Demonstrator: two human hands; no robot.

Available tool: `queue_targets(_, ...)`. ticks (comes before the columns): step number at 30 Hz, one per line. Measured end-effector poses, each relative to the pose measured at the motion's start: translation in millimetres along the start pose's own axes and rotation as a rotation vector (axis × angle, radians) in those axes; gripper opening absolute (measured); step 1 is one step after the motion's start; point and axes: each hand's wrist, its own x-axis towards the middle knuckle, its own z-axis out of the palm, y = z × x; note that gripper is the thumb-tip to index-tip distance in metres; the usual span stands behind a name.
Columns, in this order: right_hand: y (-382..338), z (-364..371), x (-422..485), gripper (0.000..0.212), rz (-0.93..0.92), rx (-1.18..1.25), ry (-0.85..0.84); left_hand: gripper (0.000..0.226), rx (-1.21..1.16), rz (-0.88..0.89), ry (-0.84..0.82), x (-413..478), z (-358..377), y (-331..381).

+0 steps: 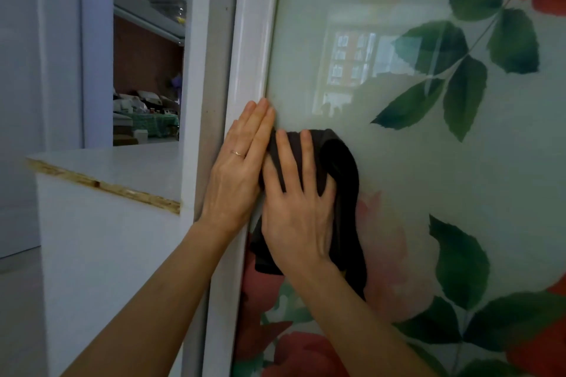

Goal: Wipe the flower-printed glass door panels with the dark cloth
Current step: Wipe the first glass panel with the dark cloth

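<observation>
A glass door panel point(413, 162) printed with red flowers and green leaves fills the right of the head view. My right hand point(295, 205) presses a dark cloth point(343, 180) flat against the glass near its left edge, fingers spread over it. The cloth hangs down below my wrist. My left hand point(239, 165), wearing a ring, lies flat with fingers together on the white door frame point(254, 40), right beside the cloth and touching its left edge.
Left of the frame stands a white cabinet point(107, 239) with a chipped top edge. Behind it an opening shows another room with cluttered furniture point(144, 113). A window is reflected in the glass point(352, 61).
</observation>
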Motion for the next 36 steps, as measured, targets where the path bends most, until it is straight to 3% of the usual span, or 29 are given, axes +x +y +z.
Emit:
queue_targets(9,0,1,-53,0.055,-0.096,0.067,-0.076,0.049,0.058,0.013,0.006,-6,-4,2)
queue_targets(17,41,-14,-58,0.059,0.064,-0.025,0.001,0.066,0.147,-0.049,0.053,-28,6,10)
queue_targets(22,29,-8,-52,0.052,0.114,-0.069,0.061,0.063,0.216,-0.096,0.114,-38,18,18)
queue_targets(30,32,-9,-46,0.053,0.034,-0.02,0.044,0.054,0.225,-0.076,0.109,-41,17,13)
queue_targets(36,76,-20,-64,0.047,0.189,-0.134,0.128,0.061,0.264,-0.072,0.137,-43,19,13)
